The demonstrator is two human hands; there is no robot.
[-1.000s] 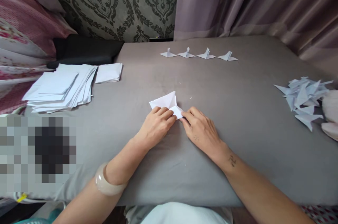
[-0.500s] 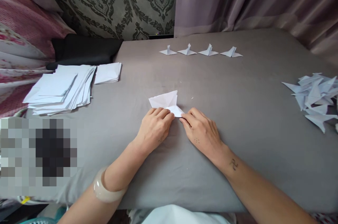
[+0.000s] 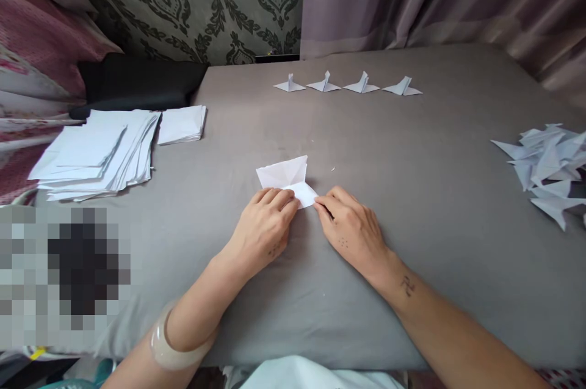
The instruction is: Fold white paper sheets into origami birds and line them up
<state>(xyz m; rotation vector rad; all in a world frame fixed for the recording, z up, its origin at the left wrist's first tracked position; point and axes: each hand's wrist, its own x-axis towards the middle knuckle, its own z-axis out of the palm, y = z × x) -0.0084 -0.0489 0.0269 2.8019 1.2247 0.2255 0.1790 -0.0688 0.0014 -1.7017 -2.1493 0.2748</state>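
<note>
A partly folded sheet of white paper (image 3: 286,173) lies in front of me, its back flap standing up and creases showing across it. My left hand (image 3: 269,218) is closed on the paper's near left edge, fingers curled over it and hiding that part. With thumb and index finger, my right hand (image 3: 348,224) pinches the paper's right corner. Both hands rest low over the grey cloth-covered table (image 3: 412,157).
Stacked white paper (image 3: 91,145) and a smaller pile of paper squares (image 3: 182,124) lie at the left, before a black cloth-like item (image 3: 141,83). Several folded paper figures (image 3: 326,82) stand in a row at the back. More folded pieces (image 3: 549,154) are heaped at the right.
My left hand has shifted slightly left and down along the paper's near edge, uncovering a little more of it. The right hand keeps its pinch on the corner. The view has shifted slightly.
</note>
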